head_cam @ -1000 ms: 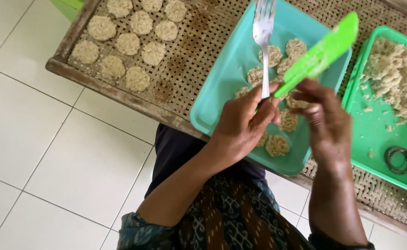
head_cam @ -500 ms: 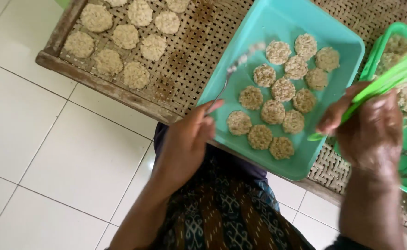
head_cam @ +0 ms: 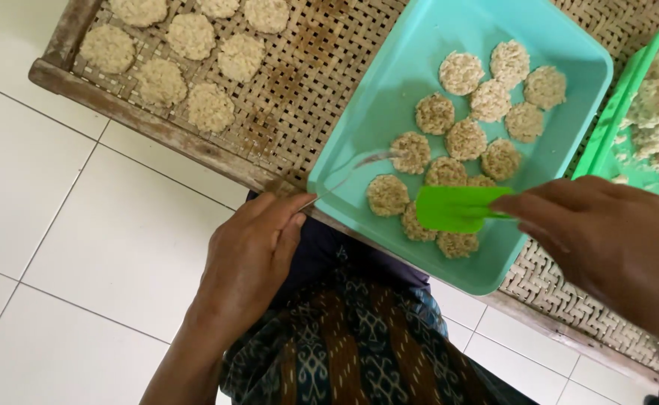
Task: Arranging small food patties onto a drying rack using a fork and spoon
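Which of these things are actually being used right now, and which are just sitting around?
In use:
left hand holding thin metal fork
right hand holding flat green plastic spatula
teal plastic tray of round rice patties

Lying about:
woven bamboo rack
green tray

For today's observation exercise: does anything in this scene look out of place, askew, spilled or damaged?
Nothing is spilled. The teal tray sits askew on the woven rack, its near corner overhanging the rack's edge. The rack shows brownish stains where no patties lie. The left hand holds a fork; the right hand holds a green spatula.
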